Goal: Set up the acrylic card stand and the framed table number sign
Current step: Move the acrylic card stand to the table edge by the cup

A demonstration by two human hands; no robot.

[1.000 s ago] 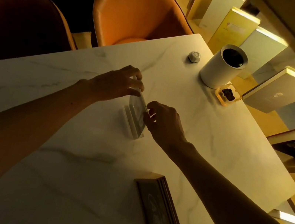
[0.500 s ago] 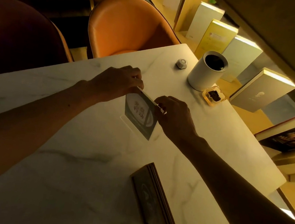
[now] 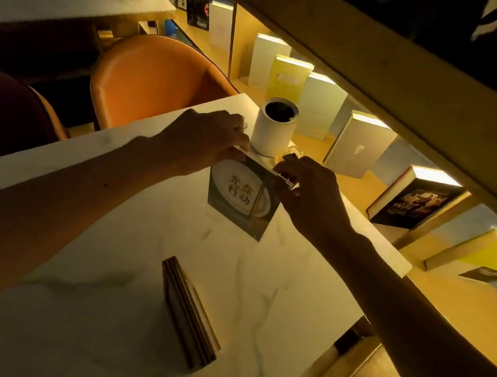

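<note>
On the marble table (image 3: 108, 313) both hands now pinch the acrylic card stand (image 3: 240, 198) raised upright, formerly tilted

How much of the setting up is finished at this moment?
About half. In hand: the acrylic card stand is upright on the table, with the left hand and right hand pinching its top corners. Left: the framed sign nearer the person, not held, not clearly set up.
</note>
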